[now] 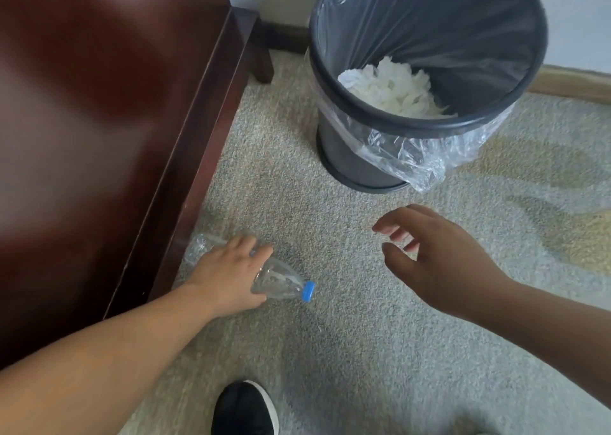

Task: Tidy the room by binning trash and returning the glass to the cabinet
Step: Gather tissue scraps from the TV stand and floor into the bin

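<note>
A crushed clear plastic bottle (281,281) with a blue cap lies on the grey carpet beside a dark wooden piece of furniture. My left hand (228,269) lies over the bottle's middle, fingers curled round it. My right hand (433,252) hovers above the carpet to the right, fingers loosely spread and holding nothing. A dark bin (347,150) with a clear plastic liner stands further away, against the wall, with crumpled white tissue (393,87) at its bottom. No glass is in view.
The dark red-brown wooden furniture (109,104) fills the left side, its edge running diagonally past the bottle. A black shoe (244,408) with a white sole stands at the bottom edge. Carpet (363,335) spreads between my hands and the bin.
</note>
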Demonstrator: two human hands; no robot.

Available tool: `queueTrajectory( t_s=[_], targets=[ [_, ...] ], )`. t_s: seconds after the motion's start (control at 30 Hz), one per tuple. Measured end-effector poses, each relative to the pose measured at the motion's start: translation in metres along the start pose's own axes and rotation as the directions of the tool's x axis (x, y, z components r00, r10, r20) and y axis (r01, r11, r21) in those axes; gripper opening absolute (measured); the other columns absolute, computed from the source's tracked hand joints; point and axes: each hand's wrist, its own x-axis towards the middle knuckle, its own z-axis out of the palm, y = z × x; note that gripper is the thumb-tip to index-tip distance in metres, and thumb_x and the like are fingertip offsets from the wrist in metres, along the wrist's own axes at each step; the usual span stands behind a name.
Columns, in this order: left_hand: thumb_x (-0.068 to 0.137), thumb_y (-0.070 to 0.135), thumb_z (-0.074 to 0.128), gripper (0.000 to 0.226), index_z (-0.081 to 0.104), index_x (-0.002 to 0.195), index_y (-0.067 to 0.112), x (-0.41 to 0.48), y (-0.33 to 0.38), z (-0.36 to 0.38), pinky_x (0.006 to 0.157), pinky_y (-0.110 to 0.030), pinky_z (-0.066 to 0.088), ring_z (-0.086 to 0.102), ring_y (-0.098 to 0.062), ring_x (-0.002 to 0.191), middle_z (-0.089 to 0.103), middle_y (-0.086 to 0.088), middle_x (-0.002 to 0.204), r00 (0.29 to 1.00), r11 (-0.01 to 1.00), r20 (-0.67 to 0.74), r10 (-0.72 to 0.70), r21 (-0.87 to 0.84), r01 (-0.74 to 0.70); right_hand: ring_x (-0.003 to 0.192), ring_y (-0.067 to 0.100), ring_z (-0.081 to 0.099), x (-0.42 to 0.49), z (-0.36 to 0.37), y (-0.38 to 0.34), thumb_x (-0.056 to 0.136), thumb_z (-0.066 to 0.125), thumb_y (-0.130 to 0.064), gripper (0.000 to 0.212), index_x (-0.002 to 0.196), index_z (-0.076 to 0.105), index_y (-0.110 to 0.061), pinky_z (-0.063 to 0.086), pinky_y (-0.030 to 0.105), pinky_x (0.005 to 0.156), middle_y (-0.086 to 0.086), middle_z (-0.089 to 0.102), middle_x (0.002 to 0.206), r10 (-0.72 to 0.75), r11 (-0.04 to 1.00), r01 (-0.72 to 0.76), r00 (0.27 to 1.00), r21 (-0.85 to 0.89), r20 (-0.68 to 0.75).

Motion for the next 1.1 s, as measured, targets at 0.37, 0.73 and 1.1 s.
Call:
queueTrajectory(
  t_s=[0.37,0.73,1.1],
  targets=[
    [0.079,0.036,0.064,0.068,0.029,0.135,0.022,0.008,0.004,0.004,0.088,-0.034,0.047,0.041,-0.022,0.119,0.042,-0.003,0.129,0.998,0.996,-0.050,0.023,0.085,-0.019,0.083,-0.014,0.047,0.001,0.000,-0.011,0.088,0.052,-0.033,0.022,0.110,0.057,-0.034,0.044,0.022,0.077,-0.021,0.051,0.101,-0.007,1.000,0.007,1.000,-0.010,0.003],
    [0.068,0.069,0.049,0.062,0.038,0.114,0.028,-0.004,0.018,-0.056,0.082,-0.029,0.043,0.052,-0.013,0.096,0.050,0.013,0.103,0.917,0.969,-0.391,0.083,-0.183,-0.166,0.087,-0.011,0.051,-0.002,-0.014,-0.016,0.086,0.047,-0.039,0.026,0.110,0.057,-0.036,0.048,0.023,0.081,-0.024,0.051,0.103,0.000,1.000,0.000,0.999,0.005,-0.047],
    [0.065,0.071,0.059,0.068,0.039,0.117,0.033,-0.026,0.040,-0.150,0.070,-0.008,0.042,0.054,0.004,0.086,0.055,0.024,0.097,0.629,0.777,-0.777,0.020,-0.385,-0.499,0.088,-0.005,0.058,-0.009,-0.057,-0.029,0.084,0.056,-0.028,0.015,0.096,0.059,-0.038,0.043,0.008,0.070,-0.024,0.058,0.092,-0.018,0.984,0.068,0.958,0.166,-0.285]
  ],
)
